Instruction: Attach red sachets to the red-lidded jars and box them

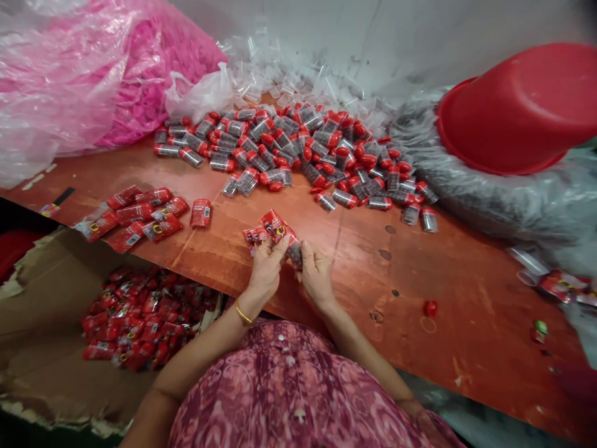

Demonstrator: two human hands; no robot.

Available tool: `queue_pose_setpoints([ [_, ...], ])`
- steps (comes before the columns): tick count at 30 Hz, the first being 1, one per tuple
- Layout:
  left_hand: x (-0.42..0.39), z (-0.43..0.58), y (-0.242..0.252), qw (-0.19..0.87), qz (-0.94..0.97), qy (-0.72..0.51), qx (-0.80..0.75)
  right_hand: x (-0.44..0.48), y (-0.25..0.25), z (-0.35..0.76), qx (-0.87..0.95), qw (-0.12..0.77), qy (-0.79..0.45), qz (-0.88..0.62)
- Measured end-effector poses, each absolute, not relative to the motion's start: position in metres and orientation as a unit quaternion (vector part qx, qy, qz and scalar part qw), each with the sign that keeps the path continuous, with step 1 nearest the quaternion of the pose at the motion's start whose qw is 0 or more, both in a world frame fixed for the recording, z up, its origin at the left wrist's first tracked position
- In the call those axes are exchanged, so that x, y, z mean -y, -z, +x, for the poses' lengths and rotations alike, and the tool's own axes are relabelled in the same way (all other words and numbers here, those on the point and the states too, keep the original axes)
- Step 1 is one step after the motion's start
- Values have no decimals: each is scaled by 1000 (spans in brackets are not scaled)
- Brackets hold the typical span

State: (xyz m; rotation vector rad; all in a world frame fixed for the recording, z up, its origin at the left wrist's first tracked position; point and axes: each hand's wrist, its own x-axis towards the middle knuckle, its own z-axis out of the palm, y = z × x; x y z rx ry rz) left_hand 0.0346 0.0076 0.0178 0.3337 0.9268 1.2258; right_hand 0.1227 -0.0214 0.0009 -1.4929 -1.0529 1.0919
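My left hand pinches a few flat red printed wrappers, which fan out above its fingers. In my right hand is a small clear container with dark contents. Its upper end meets the mouth of one wrapper; how far it reaches inside I cannot tell. Both hands are closed and close together over the front edge of the table. A heap of red-capped clear containers lies beyond them. To the left is a group of wrapped red packs, with a single wrapped pack nearer my hands.
An orange-brown table spans the view. Below its left edge, a cardboard box holds many wrapped packs. A pink-filled plastic bag stands back left. An upturned red bucket rests on a bag at right. A red cap lies right.
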Motion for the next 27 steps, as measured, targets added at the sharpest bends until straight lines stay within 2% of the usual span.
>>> queue_pose_setpoints([
  [2,-8,31,-17,715,143,-547,-411,21,-2,122,444,482,-446,-610],
  [9,-8,30,-16,717,192,-524,-418,25,9,119,552,510,-314,-580],
  [16,-11,30,-19,757,190,-491,-388,26,16,121,550,540,-298,-563],
  [27,-1,34,-3,699,244,-541,-399,25,19,118,480,548,-357,-585],
])
